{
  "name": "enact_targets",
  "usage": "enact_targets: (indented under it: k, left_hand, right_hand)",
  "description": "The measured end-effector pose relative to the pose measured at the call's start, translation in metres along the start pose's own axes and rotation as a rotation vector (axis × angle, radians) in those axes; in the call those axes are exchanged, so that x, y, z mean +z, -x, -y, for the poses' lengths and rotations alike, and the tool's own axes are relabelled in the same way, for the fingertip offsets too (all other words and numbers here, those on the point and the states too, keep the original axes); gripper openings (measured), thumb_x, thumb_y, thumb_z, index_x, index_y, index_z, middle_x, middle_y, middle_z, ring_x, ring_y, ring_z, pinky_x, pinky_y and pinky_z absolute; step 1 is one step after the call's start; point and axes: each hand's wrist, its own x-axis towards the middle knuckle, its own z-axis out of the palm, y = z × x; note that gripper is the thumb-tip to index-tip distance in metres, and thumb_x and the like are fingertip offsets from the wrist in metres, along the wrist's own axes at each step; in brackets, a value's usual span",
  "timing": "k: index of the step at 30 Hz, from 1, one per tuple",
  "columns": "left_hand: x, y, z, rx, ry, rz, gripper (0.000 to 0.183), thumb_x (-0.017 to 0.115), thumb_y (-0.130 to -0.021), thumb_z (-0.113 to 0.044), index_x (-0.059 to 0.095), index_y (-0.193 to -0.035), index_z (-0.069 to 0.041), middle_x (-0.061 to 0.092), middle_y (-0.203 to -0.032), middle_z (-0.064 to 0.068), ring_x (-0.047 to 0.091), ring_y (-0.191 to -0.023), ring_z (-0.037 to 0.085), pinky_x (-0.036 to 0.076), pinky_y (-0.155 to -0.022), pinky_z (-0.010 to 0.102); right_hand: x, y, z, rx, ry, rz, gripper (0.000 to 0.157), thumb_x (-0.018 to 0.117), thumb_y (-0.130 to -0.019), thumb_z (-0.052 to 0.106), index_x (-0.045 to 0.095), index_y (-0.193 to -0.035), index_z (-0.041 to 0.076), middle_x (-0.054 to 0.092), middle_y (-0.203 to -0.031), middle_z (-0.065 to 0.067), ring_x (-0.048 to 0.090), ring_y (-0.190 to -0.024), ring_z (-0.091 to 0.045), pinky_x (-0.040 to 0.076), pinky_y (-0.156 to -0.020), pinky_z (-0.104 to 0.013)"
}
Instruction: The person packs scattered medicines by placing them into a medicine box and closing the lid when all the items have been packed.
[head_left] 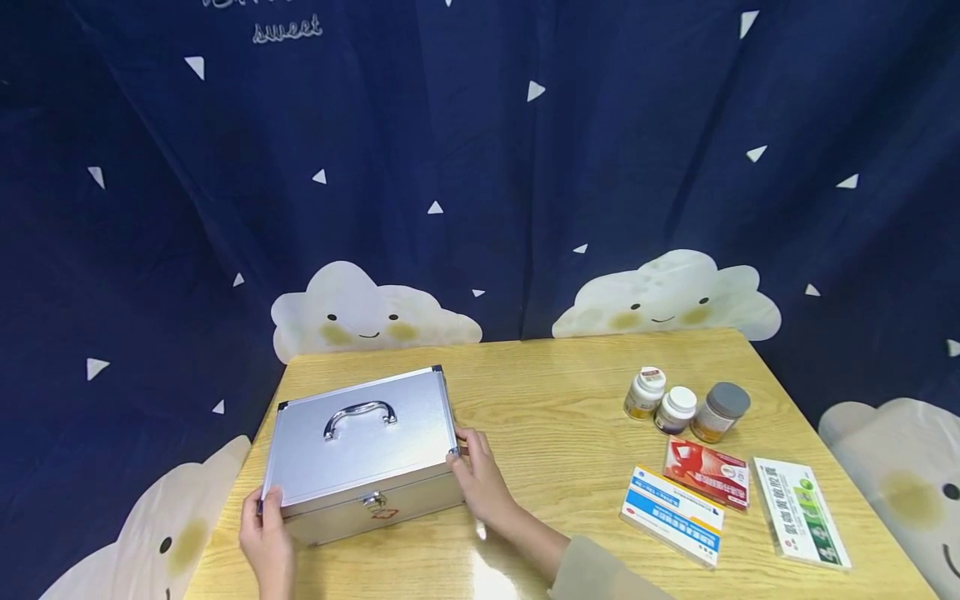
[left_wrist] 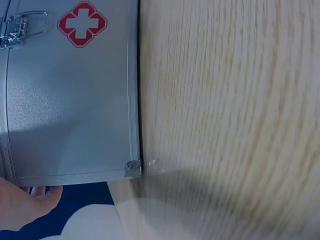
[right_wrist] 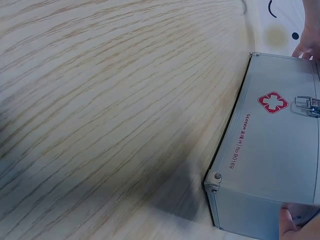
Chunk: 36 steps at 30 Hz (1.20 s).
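A silver metal first-aid box [head_left: 360, 450] stands on the left side of the table, with its lid down and a chrome carry handle on top. My left hand [head_left: 266, 537] grips its front left corner near the lid edge. At the front right corner my right hand [head_left: 483, 479] holds the box, thumb at the front and fingers along the side. On the front face, a latch [left_wrist: 22, 29] and a red cross emblem [left_wrist: 82, 24] show in the left wrist view. In the right wrist view, printed lettering [right_wrist: 239, 142] runs beside the emblem.
On the right of the wooden table [head_left: 547, 417] stand a white bottle [head_left: 645, 393], a smaller white bottle [head_left: 676, 410] and a grey-capped bottle [head_left: 720, 412]. Nearer lie a red medicine box [head_left: 707, 472], a blue-and-white one [head_left: 672, 517] and a green-and-white one [head_left: 802, 512]. A dark blue curtain [head_left: 480, 167] hangs behind.
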Motion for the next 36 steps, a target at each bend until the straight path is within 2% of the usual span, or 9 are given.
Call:
enact_targets:
  k: [4,7,17,26,32,36]
  left_hand:
    - [0.006,0.003,-0.003,0.025,-0.025,0.03,0.021,0.05,-0.091,-0.012,0.056,-0.099,0.006,0.048,-0.083,-0.031,0.046,-0.081,-0.011,0.033,-0.072,0.004]
    - [0.012,0.006,-0.005,0.038,-0.022,0.059,0.028,0.048,-0.092,-0.011,0.051,-0.106,0.013,0.048,-0.084,-0.031,0.045,-0.082,-0.012,0.034,-0.072,0.004]
    - [0.031,0.016,-0.01,0.028,-0.052,0.121,0.028,0.046,-0.093,-0.014,0.051,-0.107,0.01,0.046,-0.088,-0.026,0.044,-0.084,-0.01,0.033,-0.073,0.005]
    - [0.048,0.023,-0.014,0.029,-0.059,0.169,0.027,0.046,-0.093,-0.014,0.052,-0.107,0.008,0.051,-0.091,-0.006,0.042,-0.078,-0.004,0.034,-0.068,0.012]
    - [0.057,0.028,-0.017,0.035,-0.041,0.199,0.026,0.045,-0.093,-0.012,0.05,-0.107,0.01,0.054,-0.102,0.015,0.043,-0.082,-0.004,0.034,-0.07,0.013]
    - [0.063,0.03,-0.016,0.044,-0.029,0.208,0.025,0.045,-0.093,-0.011,0.051,-0.105,0.01,0.053,-0.099,0.012,0.043,-0.081,-0.002,0.034,-0.069,0.014]
  right_hand:
    - [-0.006,0.001,-0.004,-0.007,0.008,-0.024,0.043,0.04,-0.092,0.022,0.037,-0.131,0.005,0.04,-0.127,-0.014,0.049,-0.107,-0.028,0.046,-0.082,-0.038]
    - [-0.011,0.001,-0.006,-0.01,0.017,-0.05,0.042,0.04,-0.091,0.021,0.038,-0.13,0.004,0.041,-0.125,-0.014,0.05,-0.106,-0.029,0.046,-0.08,-0.038]
    - [-0.028,0.003,-0.015,-0.018,0.055,-0.127,0.042,0.039,-0.089,0.019,0.041,-0.128,0.005,0.043,-0.122,-0.012,0.05,-0.102,-0.027,0.046,-0.076,-0.036]
    - [-0.042,0.004,-0.023,-0.023,0.076,-0.201,0.041,0.04,-0.087,0.016,0.044,-0.126,0.005,0.045,-0.12,-0.011,0.05,-0.102,-0.026,0.045,-0.078,-0.036]
    - [-0.05,0.006,-0.026,-0.02,0.083,-0.236,0.039,0.039,-0.087,0.015,0.045,-0.124,0.004,0.046,-0.119,-0.011,0.049,-0.1,-0.026,0.044,-0.077,-0.037]
    - [-0.055,0.007,-0.027,-0.007,0.087,-0.245,0.038,0.039,-0.087,0.015,0.045,-0.122,0.003,0.046,-0.117,-0.012,0.049,-0.099,-0.027,0.044,-0.076,-0.036]
